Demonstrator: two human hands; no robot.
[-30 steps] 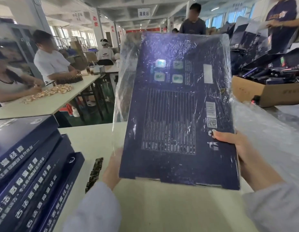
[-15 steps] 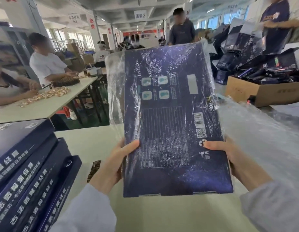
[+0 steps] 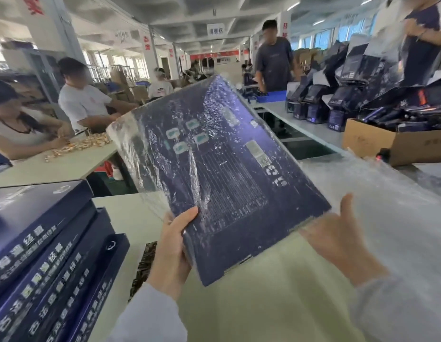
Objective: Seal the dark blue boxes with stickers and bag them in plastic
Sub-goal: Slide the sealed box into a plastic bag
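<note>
Bagging is nearly complete for one dark blue box (image 3: 227,174), sleeved in its plastic bag (image 3: 130,144) above the table (image 3: 264,304), my left grip (image 3: 172,245) clasping its corner, my right grip (image 3: 338,238) open beneath; the stack (image 3: 46,255) on the table awaits bagging.

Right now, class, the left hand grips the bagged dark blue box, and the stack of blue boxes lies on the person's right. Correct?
The head view shows the stack of blue boxes on the person's left; the left hand does grip the bagged dark blue box.
</note>
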